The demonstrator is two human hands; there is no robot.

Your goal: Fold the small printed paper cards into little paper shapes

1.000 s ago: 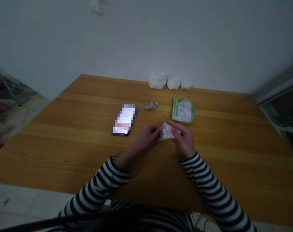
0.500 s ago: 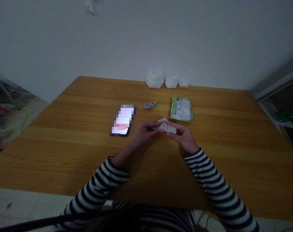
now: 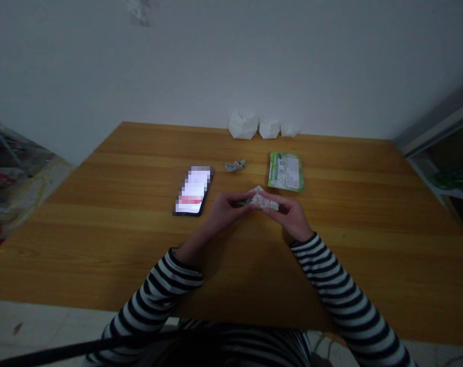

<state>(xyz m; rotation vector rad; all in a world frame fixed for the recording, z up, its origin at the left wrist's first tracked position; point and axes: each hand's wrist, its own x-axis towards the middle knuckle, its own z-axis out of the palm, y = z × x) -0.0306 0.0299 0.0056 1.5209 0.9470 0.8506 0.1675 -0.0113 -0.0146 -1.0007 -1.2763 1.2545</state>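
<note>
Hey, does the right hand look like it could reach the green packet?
Probably yes. The right hand is close to the green packet, and nothing seems to stand between them. But its fingers are pinching the folded paper, so it would likely have to let go first.

Surface: wooden counter [image 3: 101,219], honey-toned with lengthwise grain, set against a white wall [image 3: 231,66].
Phone: smartphone [image 3: 192,191] lying face up, screen lit and pixelated.
Packet: green printed packet [image 3: 286,172], flat, near the far edge.
Scrap: small crumpled wrapper [image 3: 234,165], between phone and packet.
Far edge: three white folded paper lumps [image 3: 242,125], side by side, touching the wall.
Left: glossy plastic sheeting [image 3: 17,173], red-printed.
</note>
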